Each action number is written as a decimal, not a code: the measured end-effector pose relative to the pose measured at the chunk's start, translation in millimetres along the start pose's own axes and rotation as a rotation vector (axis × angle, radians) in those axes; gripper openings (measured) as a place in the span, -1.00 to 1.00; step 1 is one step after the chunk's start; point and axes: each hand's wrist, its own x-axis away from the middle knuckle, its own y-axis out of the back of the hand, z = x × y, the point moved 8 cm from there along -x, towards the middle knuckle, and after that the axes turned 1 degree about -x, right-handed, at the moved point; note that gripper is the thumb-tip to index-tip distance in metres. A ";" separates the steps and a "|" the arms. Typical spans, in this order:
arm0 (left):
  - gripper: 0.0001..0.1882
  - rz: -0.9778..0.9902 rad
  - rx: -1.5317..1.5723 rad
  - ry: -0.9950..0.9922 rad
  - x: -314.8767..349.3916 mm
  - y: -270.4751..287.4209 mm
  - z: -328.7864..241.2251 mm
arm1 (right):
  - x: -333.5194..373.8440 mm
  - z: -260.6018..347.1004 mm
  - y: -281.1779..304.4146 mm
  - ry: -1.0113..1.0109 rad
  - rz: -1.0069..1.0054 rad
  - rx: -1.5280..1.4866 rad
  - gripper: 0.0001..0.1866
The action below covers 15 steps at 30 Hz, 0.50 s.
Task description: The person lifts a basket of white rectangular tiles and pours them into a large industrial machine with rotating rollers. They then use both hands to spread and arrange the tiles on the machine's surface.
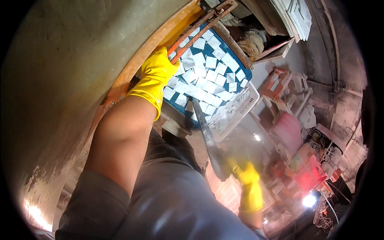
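My left hand [159,68], in a long yellow rubber glove, is closed round the lower end of a rusty orange-red metal bar frame [200,33]. Below and right of it stands a blue tray [247,73] covered with loose white square tiles [211,62], some overlapping. A grey pipe-like piece [206,134] slants from the tiles toward me, thicker at its near end. Right beside that thick end is my right hand [249,181], also gloved in yellow. Its fingers are smeared by motion, so their grip on the pipe is unclear.
A large curved drum wall [80,60] with an orange rim [138,60] fills the left. A white plastic basket [252,96] sits under the tray's right side. Farther right are an orange-red stool [276,85], a red crate [310,173] and a bright lamp [309,201].
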 end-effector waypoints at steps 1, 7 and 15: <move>-0.30 0.000 -0.003 0.001 -0.1 -0.7 0.3 | -0.1 2.9 0.6 -0.001 -0.006 0.017 -0.59; -0.34 -0.060 -0.011 -0.051 -0.8 5.8 -3.8 | -5.3 7.1 2.6 0.007 0.028 0.093 -0.57; -0.34 -0.028 0.024 -0.025 -1.7 2.0 2.4 | -14.5 11.6 -1.2 -0.004 0.072 0.101 -0.56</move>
